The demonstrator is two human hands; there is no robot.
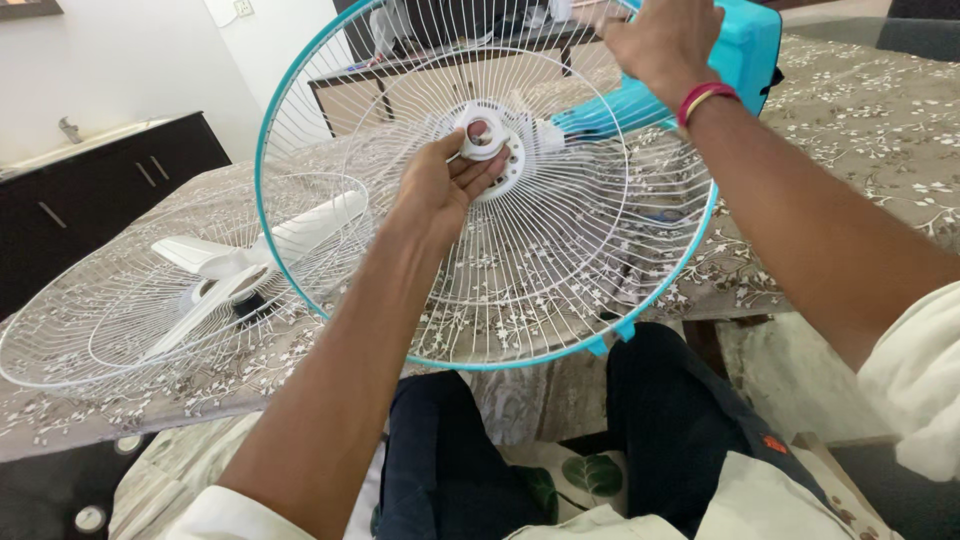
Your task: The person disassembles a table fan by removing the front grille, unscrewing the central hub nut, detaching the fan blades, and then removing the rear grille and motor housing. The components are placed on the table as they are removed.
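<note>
My left hand (pixel 445 185) sits mid-frame, fingers pinched on the white ring nut (pixel 482 132) at the hub of the rear fan guard (pixel 520 300). The guard is white wire with a teal rim, held upright over my lap and the counter (pixel 850 130) edge. My right hand (pixel 665 45), top of frame, is clamped on the guard's upper rim, just beside the teal motor housing (pixel 745 50). Hands well apart. At left on the counter, the second white guard (pixel 90 330) lies flat with the white fan blade (pixel 250 260) resting on it.
</note>
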